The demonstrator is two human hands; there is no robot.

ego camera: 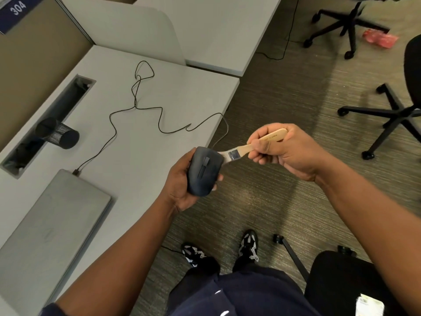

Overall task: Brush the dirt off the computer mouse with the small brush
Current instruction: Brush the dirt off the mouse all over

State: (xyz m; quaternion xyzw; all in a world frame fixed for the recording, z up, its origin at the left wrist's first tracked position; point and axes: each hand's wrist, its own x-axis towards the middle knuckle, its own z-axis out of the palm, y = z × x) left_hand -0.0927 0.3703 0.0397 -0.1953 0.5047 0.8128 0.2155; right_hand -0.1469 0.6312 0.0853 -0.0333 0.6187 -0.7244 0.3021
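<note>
In the head view, the left hand (180, 179) holds the mouse (204, 171) in the middle of the frame, just past the desk (141, 156) edge and over the carpet (268, 106); the fingers are curled under it, and only a thumb on the left side and some fingertips on the right side can be seen. The right hand (282, 149) grips the wooden handle of the brush (250, 145), with fingers closed around it. The bristles are mostly hidden at the upper right edge of the mouse, so only a pale sliver shows there, touching the mouse. The mouse surface looks dull and greyish, but single specks of dirt are hard to make out. There is small print on the brush handle, too blurred to read. On the desk at the left lie a closed grey laptop (52, 226), a dark mesh cup (58, 132) on its side beside a cable slot (47, 124), and a thin black cable (136, 106) that winds from the laptop across the desk and drops over its right edge. A blue plate (17, 10) in the upper left corner reads "304". At the right stand office chairs (387, 110), partly cut off by the frame, and a red wrapper (379, 38) lies on the carpet in the upper right. The person's shoes (248, 245) show at the bottom.
</note>
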